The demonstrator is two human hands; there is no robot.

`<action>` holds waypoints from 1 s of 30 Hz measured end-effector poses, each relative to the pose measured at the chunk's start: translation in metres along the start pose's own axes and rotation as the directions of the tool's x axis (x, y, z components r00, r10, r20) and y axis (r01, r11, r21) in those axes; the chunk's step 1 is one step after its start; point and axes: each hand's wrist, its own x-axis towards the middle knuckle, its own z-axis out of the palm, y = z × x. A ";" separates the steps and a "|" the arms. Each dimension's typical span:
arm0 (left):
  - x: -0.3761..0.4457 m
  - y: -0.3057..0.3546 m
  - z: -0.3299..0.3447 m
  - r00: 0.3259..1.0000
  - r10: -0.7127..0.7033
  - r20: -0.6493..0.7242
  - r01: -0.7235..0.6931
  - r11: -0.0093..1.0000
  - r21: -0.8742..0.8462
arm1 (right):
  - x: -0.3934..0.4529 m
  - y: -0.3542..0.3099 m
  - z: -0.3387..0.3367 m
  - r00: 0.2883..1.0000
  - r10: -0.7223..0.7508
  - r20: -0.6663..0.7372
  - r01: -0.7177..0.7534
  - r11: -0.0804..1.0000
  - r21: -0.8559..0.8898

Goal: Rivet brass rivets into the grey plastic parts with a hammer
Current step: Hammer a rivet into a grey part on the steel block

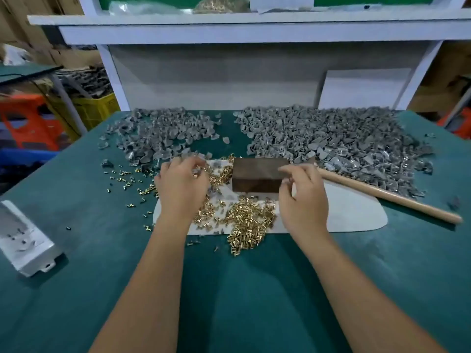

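The hammer head is not visible; only the wooden handle (387, 197) shows, lying diagonally on the desk (229, 289) to the right, its upper end passing behind the right hand (303, 200). The fingertips of the left hand (182, 186) are hidden among the scattered brass rivets (242, 220), so whether they pinch a rivet cannot be told; the fingers are curled downward over the rivets. The right hand is raised beside the near right corner of the dark block (257, 178), thumb and forefinger drawn close together; any small item between them is too small to make out.

Grey plastic parts lie in two heaps at the back of the desk: a left heap (163, 133) just beyond the left hand and a larger right heap (339, 141) beyond the right hand. The brass rivets are spread over a white sheet (356, 212) between and below both hands, with strays on the green surface to the left. The block stands on the sheet between the hands.

A white metal bracket (25, 238) lies at the left edge, partly cut off.
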 end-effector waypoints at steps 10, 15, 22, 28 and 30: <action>-0.001 -0.014 0.010 0.977 -0.045 0.211 0.045 0.999 0.003 | 0.015 0.011 0.025 0.963 0.066 0.260 -0.008 0.976 -0.220; 0.002 -0.017 0.013 0.980 -0.089 0.175 0.120 0.977 -0.175 | 0.016 0.010 0.026 0.910 0.060 0.410 0.053 0.965 -0.259; 0.003 -0.013 0.017 0.985 -0.125 0.123 0.163 0.914 -0.371 | 0.018 0.009 0.030 0.901 -0.022 0.434 0.176 0.932 -0.318; 0.001 0.012 0.025 0.999 -0.039 0.003 0.036 0.897 -0.440 | 0.016 0.008 0.030 0.908 -0.058 0.416 0.165 0.960 -0.226; -0.001 0.022 0.030 1.000 -0.010 -0.023 -0.001 0.887 -0.462 | 0.014 0.007 0.029 0.907 -0.068 0.415 0.181 0.953 -0.241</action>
